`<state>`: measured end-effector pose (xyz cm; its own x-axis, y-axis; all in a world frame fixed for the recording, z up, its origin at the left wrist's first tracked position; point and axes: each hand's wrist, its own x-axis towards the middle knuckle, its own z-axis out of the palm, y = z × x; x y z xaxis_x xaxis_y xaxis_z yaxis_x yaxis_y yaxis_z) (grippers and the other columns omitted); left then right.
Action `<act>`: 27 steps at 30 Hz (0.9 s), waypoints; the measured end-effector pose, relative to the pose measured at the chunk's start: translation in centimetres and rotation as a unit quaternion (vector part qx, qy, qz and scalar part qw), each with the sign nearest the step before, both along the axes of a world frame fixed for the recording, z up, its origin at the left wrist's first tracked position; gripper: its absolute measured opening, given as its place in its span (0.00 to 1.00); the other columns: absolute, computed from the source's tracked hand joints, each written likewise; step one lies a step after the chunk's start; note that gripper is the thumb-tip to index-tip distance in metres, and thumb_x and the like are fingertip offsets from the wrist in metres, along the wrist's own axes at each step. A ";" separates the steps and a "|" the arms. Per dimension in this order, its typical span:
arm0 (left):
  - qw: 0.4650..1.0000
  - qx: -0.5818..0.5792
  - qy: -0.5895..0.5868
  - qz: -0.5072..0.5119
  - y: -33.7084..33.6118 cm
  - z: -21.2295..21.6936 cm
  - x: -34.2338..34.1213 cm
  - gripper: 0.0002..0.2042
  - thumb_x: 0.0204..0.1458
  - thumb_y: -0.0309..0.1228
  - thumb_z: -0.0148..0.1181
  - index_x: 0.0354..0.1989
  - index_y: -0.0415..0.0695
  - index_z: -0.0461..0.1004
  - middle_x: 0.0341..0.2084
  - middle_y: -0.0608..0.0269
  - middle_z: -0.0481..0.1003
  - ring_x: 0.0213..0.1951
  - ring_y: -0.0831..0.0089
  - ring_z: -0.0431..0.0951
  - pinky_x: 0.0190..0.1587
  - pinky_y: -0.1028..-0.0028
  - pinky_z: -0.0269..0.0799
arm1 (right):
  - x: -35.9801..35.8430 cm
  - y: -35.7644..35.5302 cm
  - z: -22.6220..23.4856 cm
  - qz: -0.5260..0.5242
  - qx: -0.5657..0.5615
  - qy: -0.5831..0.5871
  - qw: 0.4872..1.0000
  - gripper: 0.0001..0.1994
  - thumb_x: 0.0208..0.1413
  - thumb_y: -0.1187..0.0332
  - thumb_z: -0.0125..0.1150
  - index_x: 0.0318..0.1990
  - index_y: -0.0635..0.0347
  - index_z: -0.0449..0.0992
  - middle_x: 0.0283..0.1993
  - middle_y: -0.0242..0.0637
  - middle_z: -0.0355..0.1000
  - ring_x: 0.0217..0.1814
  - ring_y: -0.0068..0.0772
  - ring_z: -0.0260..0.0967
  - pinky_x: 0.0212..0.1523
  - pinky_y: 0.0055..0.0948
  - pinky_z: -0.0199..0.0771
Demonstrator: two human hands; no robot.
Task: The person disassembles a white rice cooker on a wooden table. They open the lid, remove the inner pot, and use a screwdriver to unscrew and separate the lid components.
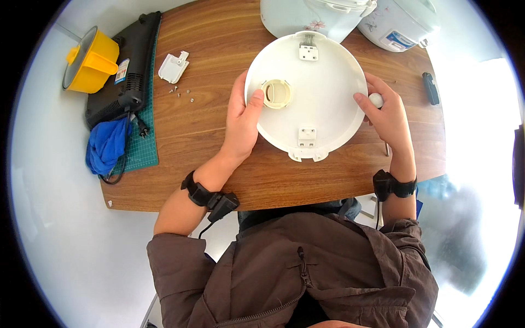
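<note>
I hold the round white lid (320, 104) near the desk's (219, 164) front edge. My left hand (240, 117) grips its rim, thumb by the small ring (277, 93). My right hand (385, 115) pinches the other side. Next, I think, I need the screws (183, 94).

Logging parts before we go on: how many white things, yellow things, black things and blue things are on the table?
White: 4 – round lid, small bracket, two rice cookers
Yellow: 1 – cup
Black: 2 – appliance, small remote
Blue: 1 – cloth
Total: 8
</note>
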<state>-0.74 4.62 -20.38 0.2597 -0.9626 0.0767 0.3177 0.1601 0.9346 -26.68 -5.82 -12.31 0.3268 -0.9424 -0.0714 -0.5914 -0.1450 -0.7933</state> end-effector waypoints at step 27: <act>0.990 -0.009 0.128 -0.052 -0.2 0.9 0.2 0.33 0.72 0.55 0.34 0.76 0.45 0.44 0.70 0.54 0.57 0.69 0.62 0.64 0.68 0.57 0.65 | 6.3 5.5 5.8 0.241 -0.410 -0.113 0.873 0.37 0.42 0.53 0.83 0.56 0.70 0.79 0.35 0.34 0.78 0.32 0.24 0.74 0.29 0.24 0.74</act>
